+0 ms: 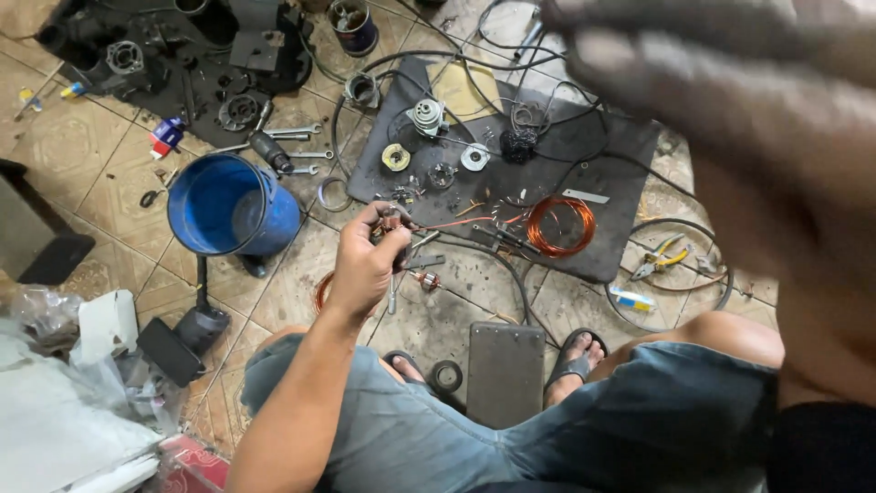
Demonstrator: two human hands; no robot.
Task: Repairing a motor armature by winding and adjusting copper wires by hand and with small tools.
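Here, the left hand [363, 260] pinches a small metal part [393, 219]; right hand [730, 100] spread, blurred.

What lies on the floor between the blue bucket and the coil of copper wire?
In the head view, between the blue bucket and the copper wire coil, the left hand holds a small metal part above the dark mat's edge.

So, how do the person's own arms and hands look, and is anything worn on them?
Both are bare. The left hand and its forearm show no sleeve, glove, watch or ring. The right hand is close to the camera and blurred, a large shape with no glove visible; finer detail cannot be told. Blue denim shorts cover the legs.
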